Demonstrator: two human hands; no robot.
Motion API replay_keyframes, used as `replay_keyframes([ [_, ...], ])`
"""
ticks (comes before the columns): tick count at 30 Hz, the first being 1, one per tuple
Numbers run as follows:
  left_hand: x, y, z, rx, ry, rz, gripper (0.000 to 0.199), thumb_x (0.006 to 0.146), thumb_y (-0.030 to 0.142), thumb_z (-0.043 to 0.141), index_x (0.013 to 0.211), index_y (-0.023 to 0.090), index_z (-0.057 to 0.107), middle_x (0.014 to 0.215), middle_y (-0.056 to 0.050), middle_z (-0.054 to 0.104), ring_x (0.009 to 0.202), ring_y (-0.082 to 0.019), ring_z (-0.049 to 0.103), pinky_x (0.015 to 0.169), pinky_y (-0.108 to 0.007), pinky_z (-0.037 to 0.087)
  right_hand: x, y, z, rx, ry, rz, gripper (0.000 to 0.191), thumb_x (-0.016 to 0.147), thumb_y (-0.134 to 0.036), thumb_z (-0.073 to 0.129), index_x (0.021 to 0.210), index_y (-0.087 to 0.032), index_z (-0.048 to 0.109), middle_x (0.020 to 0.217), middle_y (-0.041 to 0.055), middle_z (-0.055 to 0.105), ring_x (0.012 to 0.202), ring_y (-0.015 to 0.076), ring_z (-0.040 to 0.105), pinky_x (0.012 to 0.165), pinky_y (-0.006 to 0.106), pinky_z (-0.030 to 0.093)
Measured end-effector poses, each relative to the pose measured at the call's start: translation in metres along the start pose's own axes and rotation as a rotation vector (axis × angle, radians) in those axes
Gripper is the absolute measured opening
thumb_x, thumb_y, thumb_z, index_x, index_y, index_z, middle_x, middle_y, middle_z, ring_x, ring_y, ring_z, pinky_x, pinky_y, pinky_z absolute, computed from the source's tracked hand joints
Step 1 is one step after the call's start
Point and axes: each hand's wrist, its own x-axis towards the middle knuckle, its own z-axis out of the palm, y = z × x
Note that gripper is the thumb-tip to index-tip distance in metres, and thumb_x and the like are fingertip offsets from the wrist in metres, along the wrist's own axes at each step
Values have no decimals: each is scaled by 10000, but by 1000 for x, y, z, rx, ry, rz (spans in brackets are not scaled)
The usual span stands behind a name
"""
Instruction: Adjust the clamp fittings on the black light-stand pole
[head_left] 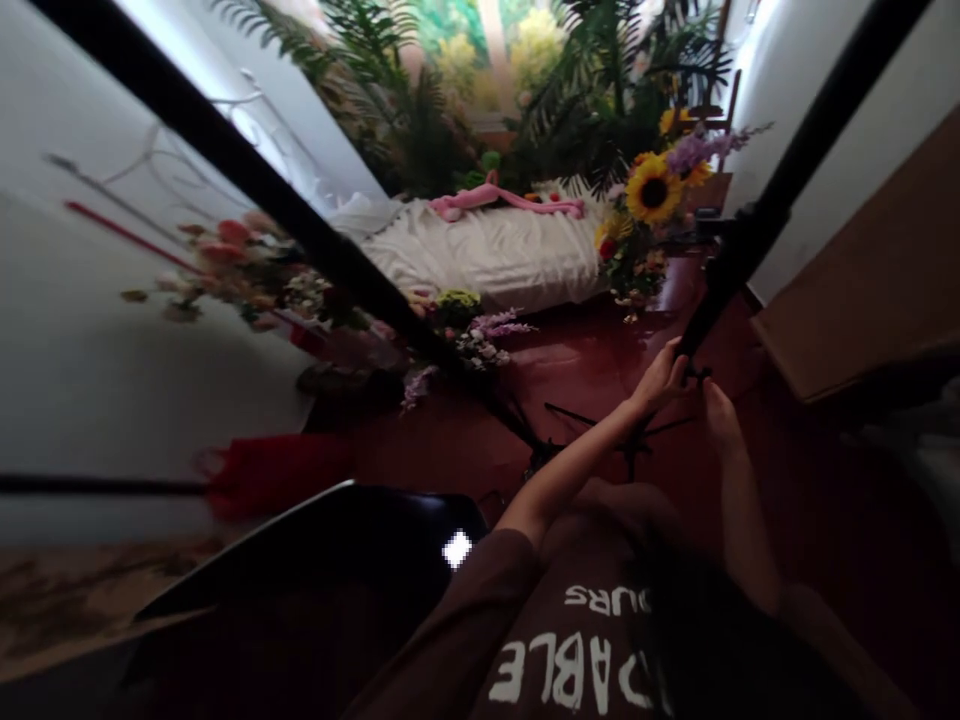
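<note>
My left hand (661, 376) is wrapped round a black stand pole (724, 275) that slants up to the upper right. Just right of it, my right hand (721, 410) touches a small black knob (699, 374) on the pole, its fingers pressed together. Below my hands the stand's thin dark legs (637, 450) spread over the red floor. A second black pole (330, 245) runs diagonally from the upper left down to another base near the middle.
Ahead stands a white-draped bench (487, 255) with a pink plush toy (480, 198). Sunflowers (654, 190) are at its right, more flowers (232, 250) at the left. A brown board (862, 270) leans at right; a red bag (277, 470) and dark panel (337, 560) lie left.
</note>
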Motion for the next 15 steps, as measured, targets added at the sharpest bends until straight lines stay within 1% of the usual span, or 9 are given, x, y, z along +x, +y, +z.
replay_keyframes([
  [1,1,-2,5,-28,-14,-21,453,1012,474,329,1282,156,507,963,-80,672,825,-165,648,774,-301,525,-2,0,0,13,-12,24,664,669,-857,572,864,-225,631,765,64,743,796,259,746,643,360,598],
  [3,1,-6,11,-75,-4,-62,442,1008,497,337,1215,157,529,833,-33,650,684,-133,608,672,-254,489,-5,0,1,41,-24,67,706,687,-901,481,842,-228,628,746,65,740,791,263,744,627,367,592],
  [5,-1,-8,14,-106,20,-105,466,994,550,340,1147,161,546,761,-12,621,611,-118,566,614,-234,453,-9,-2,2,79,-12,99,695,685,-902,486,799,-228,612,722,57,735,752,242,740,616,341,580],
  [7,-3,-8,16,-120,30,-140,516,971,616,325,1083,169,557,741,-8,604,596,-112,547,597,-229,435,-11,-5,3,125,-3,123,664,702,-881,508,757,-224,592,696,45,727,703,207,729,606,301,564],
  [9,-3,-7,16,-119,30,-154,557,952,664,306,1034,178,566,758,-14,605,623,-111,553,615,-228,438,-12,-9,4,158,4,150,642,743,-858,498,727,-221,576,671,39,717,665,181,715,589,270,549],
  [13,-3,-6,19,-101,70,-169,596,934,701,300,991,181,586,753,-12,598,643,-110,554,636,-227,436,-10,-16,3,207,38,232,610,816,-807,479,690,-218,568,594,35,678,562,149,661,523,238,516],
  [15,-3,-7,22,-84,96,-177,604,928,708,313,981,178,598,733,-9,592,628,-111,548,625,-227,430,-5,-17,1,237,28,266,582,827,-775,513,676,-216,568,563,26,653,513,134,626,486,231,495],
])
